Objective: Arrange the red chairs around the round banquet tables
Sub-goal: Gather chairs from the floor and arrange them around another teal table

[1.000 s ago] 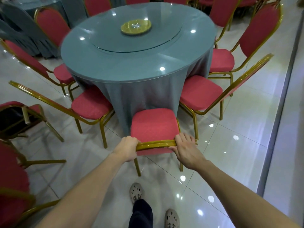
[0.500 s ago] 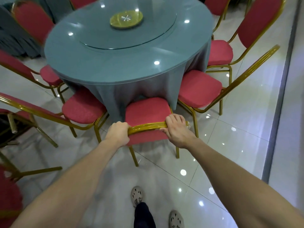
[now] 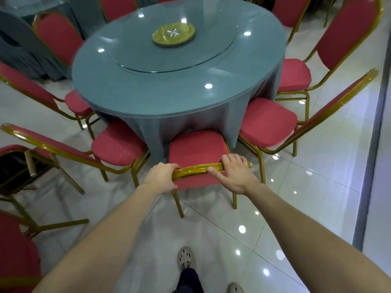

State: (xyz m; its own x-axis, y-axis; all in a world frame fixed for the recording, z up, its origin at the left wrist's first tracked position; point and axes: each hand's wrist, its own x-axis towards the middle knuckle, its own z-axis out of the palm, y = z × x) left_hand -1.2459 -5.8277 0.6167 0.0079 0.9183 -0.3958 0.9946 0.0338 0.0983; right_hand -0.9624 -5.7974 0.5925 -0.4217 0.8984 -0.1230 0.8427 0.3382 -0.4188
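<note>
round table (image 3: 169,87): grey-blue cloth to the floor, glass top with a glass turntable and a yellow-green dish (image 3: 173,34) at its centre. it fills the upper middle of your view.
neighbour chairs: one red chair on your left (image 3: 118,148), one on your right (image 3: 267,121), seats already against the cloth; more ring the far side.
spare chairs: a few stand loose at your far left (image 3: 19,163), away from the table.
chair in hand (image 3: 197,152): red padded seat on a gold metal frame, straight ahead of you, between the two neighbours. its front edge touches the cloth.
handling: judged stiff and light enough to slide; the glossy tile floor (image 3: 317,187) should let the legs glide, and the lacquered rail looks slick. take it by the top rail (image 3: 198,170), one hand near each end, so it tracks straight.
left hand (image 3: 161,176): curled shut around the left end of the rail.
right hand (image 3: 237,174): draped over the right end, fingers (image 3: 230,159) over the far side, thumb along the near side, holding on.
change from a second ago: the seat stood clear of the cloth then; it now sits in against it, and your grip is the same.
remaining: little left for this chair, by the look of it; the loose ones on your left still want places.
</note>
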